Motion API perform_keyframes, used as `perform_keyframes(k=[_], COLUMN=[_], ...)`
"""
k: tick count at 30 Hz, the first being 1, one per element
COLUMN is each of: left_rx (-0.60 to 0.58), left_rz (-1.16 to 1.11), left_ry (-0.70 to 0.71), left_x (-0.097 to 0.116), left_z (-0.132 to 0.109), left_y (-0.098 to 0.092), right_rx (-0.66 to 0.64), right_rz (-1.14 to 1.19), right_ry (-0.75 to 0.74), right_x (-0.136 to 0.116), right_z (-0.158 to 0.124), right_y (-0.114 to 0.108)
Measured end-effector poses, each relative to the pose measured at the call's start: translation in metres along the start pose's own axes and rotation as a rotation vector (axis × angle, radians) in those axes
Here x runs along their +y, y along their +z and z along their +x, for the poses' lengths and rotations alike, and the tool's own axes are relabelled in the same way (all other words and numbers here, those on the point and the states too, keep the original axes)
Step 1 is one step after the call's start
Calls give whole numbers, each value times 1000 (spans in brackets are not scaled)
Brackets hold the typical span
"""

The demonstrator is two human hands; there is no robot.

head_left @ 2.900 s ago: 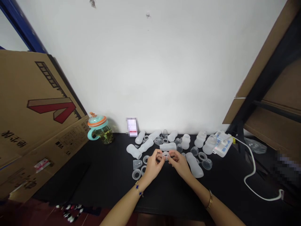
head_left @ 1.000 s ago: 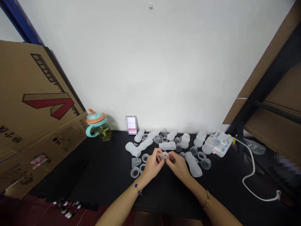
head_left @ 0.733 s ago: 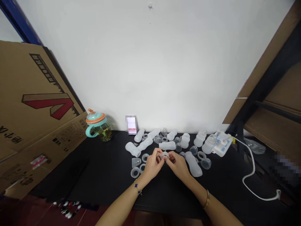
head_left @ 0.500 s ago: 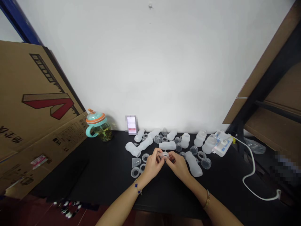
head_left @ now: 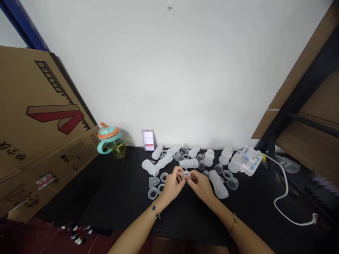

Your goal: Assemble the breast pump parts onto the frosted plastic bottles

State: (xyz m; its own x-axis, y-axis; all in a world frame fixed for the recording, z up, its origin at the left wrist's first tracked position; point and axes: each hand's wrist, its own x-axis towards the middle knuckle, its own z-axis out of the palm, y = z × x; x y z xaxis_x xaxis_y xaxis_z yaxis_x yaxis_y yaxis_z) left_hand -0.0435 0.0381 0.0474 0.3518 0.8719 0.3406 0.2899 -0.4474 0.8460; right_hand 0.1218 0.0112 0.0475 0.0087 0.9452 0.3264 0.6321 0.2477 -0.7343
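Note:
Over the black table, both hands pinch one small whitish ring. My left hand has its fingertips closed on the ring's left side. On the right side, my right hand grips the same ring with thumb and fingers. A frosted bottle lies just beyond the fingertips, and another bottle lies to the right of my right hand. Left of my left hand are loose rings and a clear cap. The ring's underside is hidden by the fingers.
More frosted bottles and clear domes spread along the wall. A teal and orange jug stands at the left by a cardboard box. A lit phone leans on the wall. At the right is a white power strip with its cable.

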Motion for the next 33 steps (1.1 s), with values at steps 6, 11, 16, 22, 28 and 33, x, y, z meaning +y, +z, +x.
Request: perform_keyframes(k=[6,11,16,22,28,33], left_rx=[1,-2,-3,1,0,-9], left_rz=[3,-9,-5,3,16,21], left_ry=[-9,-16,-15,-14,-25,-41], left_x=[-1,0,1,4,3,3], left_z=[1,0,0,1,0,0], left_y=[0,0,0,-1,0,0], right_rx=[5,5,10,-6,-1,6], right_rz=[-16,-17,-27,-37,-43,-57], right_ry=[-4,-6,-8,3,0,1], right_x=[0,-3,-3,-1,-1,1], right_z=[0,0,0,0,0,0], right_y=[0,-1,-1,-1,1,2])
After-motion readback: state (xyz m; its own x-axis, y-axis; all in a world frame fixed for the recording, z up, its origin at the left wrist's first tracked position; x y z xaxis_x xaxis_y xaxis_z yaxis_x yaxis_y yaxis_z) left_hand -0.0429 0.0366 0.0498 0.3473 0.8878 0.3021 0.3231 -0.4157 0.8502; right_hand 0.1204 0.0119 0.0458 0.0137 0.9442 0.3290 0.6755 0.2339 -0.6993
